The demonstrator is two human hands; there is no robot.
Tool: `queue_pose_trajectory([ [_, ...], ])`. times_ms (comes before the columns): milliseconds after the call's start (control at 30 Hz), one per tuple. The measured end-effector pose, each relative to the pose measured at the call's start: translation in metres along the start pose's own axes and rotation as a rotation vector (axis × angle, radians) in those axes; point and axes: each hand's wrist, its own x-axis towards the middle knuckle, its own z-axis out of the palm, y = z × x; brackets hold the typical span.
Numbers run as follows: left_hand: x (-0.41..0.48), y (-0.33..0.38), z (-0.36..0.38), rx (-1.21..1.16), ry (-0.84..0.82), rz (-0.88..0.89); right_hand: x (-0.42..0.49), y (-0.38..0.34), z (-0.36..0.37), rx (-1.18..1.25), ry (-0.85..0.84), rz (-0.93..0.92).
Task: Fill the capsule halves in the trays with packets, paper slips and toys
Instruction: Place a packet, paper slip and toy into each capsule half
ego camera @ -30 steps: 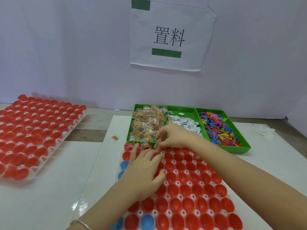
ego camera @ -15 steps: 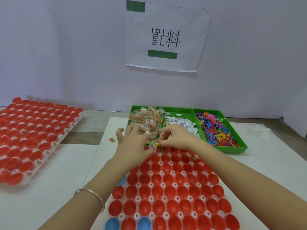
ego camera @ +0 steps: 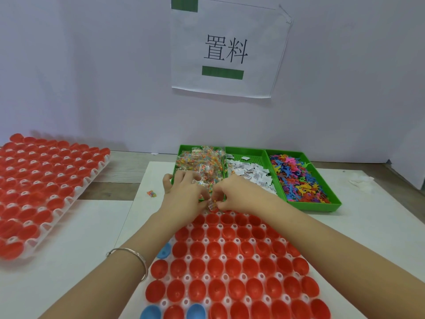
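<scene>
A white tray (ego camera: 239, 256) of open red capsule halves, with a few blue ones (ego camera: 164, 250), lies in front of me. Behind it stands a green bin with three compartments: candy packets (ego camera: 202, 163), white paper slips (ego camera: 250, 174) and coloured plastic toys (ego camera: 296, 178). My left hand (ego camera: 184, 194) and my right hand (ego camera: 236, 195) meet at the tray's far edge, just in front of the packet compartment. Both pinch small packets (ego camera: 211, 204) between their fingertips. The capsule halves under the hands are hidden.
A second tray (ego camera: 46, 187) of red capsule halves lies to the left. One loose packet (ego camera: 151, 193) lies on the white mat left of the bin. A crumpled white tissue (ego camera: 362, 180) lies at the right. A paper sign (ego camera: 226, 49) hangs on the wall.
My left hand rose from the near-left part of the tray to the far edge and joined my right hand at the packets. The camera view tilted slightly.
</scene>
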Motion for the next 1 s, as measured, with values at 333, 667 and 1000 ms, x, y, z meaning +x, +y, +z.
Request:
queue_pose_trajectory([
  [333, 0.005, 0.0, -0.005, -0.08, -0.084, -0.027, -0.001, 0.013, 0.011, 0.214, 0.093, 0.099],
  [667, -0.054, 0.0, -0.02, -0.07, 0.064, 0.222, -0.014, 0.021, 0.011, 0.135, 0.058, 0.123],
  [1000, -0.045, 0.013, -0.012, -0.011, 0.012, 0.174, -0.007, 0.014, 0.018, 0.128, 0.079, 0.151],
])
